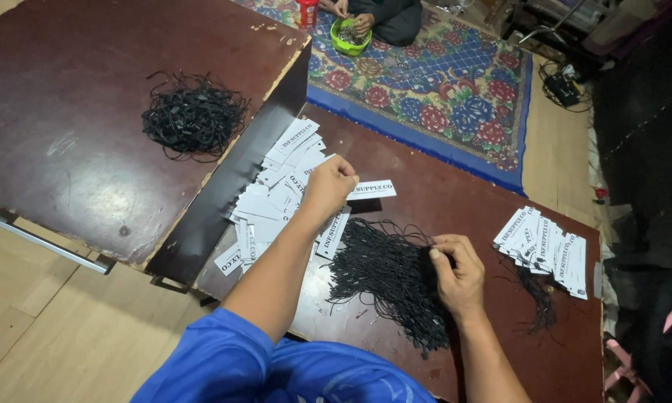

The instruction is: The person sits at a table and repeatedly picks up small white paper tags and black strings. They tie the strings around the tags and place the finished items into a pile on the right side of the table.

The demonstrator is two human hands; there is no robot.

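Note:
My left hand [327, 186] rests on a spread heap of white paper tags [272, 201] and pinches one white tag [372, 189] at its near end. My right hand [455, 272] is closed on strands at the right edge of a pile of black strings [384, 272] lying on the dark brown board [440, 209]. To the right lies a fanned stack of white tags with black strings attached [546, 246], their strings trailing toward me.
A second dark brown board [67, 134] at the left carries a tangle of black loops [194, 119]. Beyond lies a blue floral rug [455, 89], where another person's hands work in a green bowl [349, 36] beside a red can [307, 12].

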